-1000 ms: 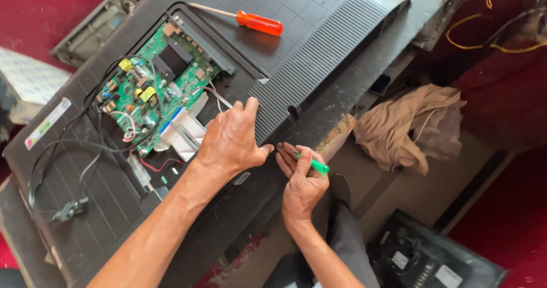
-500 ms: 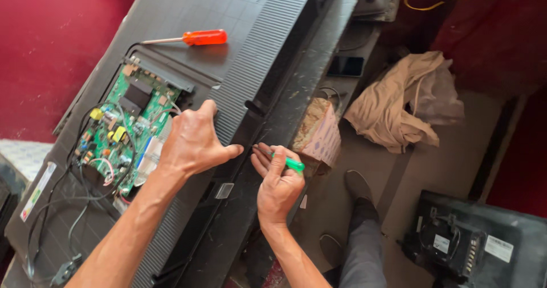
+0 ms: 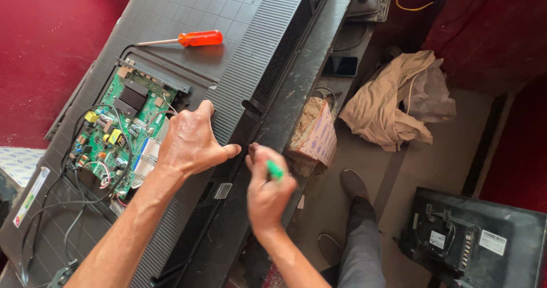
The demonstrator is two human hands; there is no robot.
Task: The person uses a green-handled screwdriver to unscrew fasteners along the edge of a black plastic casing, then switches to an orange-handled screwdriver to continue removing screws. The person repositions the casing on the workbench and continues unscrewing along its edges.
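A flat television (image 3: 239, 25) lies face down, its dark ribbed back cover up. An opening at the left shows a green circuit board (image 3: 111, 134) with wires. My left hand (image 3: 191, 140) presses flat on the cover beside the board, fingers spread. My right hand (image 3: 265, 191) grips a small green-handled screwdriver (image 3: 276, 171) at the television's lower edge, tip hidden by the fingers. An orange-handled screwdriver (image 3: 191, 39) rests loose on the cover, farther up.
A beige cloth (image 3: 393, 102) lies on the floor to the right. A small patterned box (image 3: 316, 137) sits by the table edge, a dark phone (image 3: 340, 66) above it. Another dark device (image 3: 478, 236) stands bottom right. My trouser leg and shoe (image 3: 356, 219) are below.
The view has shifted, so the television sits more upright in frame. My left hand stays pressed on the cover. My right hand stays at the lower edge with the green screwdriver, slightly turned.
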